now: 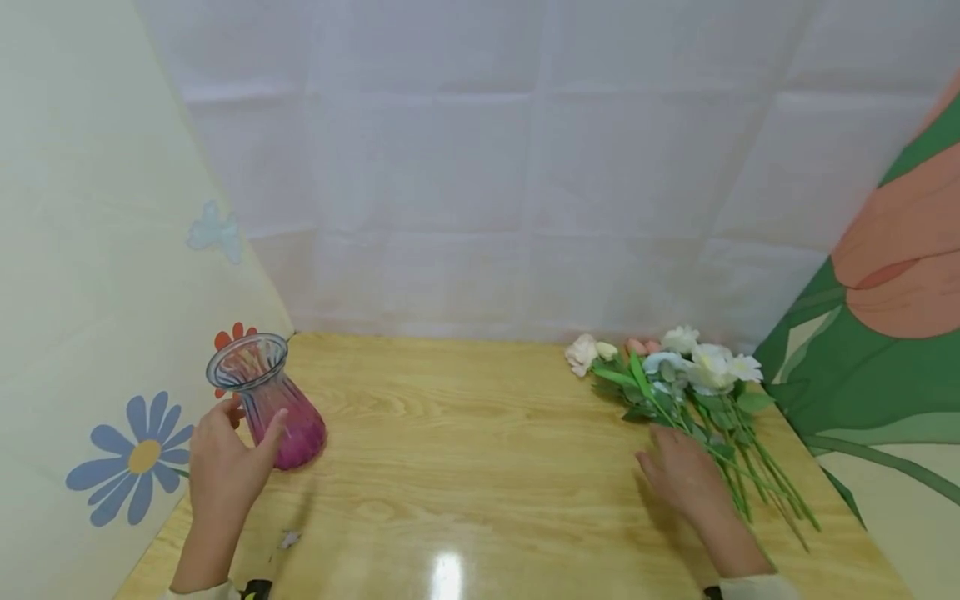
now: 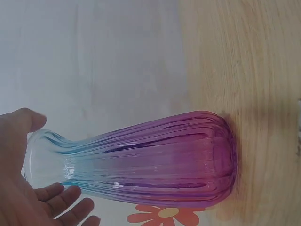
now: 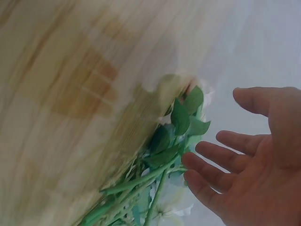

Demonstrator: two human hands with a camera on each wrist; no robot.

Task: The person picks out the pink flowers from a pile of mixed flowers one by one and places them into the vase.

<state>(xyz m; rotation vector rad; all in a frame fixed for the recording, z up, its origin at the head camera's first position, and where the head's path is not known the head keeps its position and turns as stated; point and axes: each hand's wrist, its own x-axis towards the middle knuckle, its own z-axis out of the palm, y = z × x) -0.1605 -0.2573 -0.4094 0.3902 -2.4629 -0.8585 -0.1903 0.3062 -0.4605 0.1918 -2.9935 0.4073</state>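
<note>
A ribbed glass vase (image 1: 288,417), clear-blue at its flared mouth and magenta at its base, stands on the left of the table. My left hand (image 1: 228,462) is beside its neck with thumb and fingers spread apart. In the left wrist view the vase (image 2: 155,165) has those loosely bent fingers (image 2: 63,200) next to its neck. At the right lies a bunch of artificial flowers (image 1: 708,367), white, pale blue and pink, with green stems. My right hand (image 1: 686,475) reaches over the stems. In the right wrist view its fingers (image 3: 221,162) are extended close to green leaves (image 3: 181,117), holding nothing.
The wooden table (image 1: 465,450) meets a white cloth backdrop (image 1: 427,167) at its far edge. Painted panels flank both sides, with a blue flower (image 1: 142,457) on the left one. A small whitish scrap (image 1: 289,539) lies near the left forearm.
</note>
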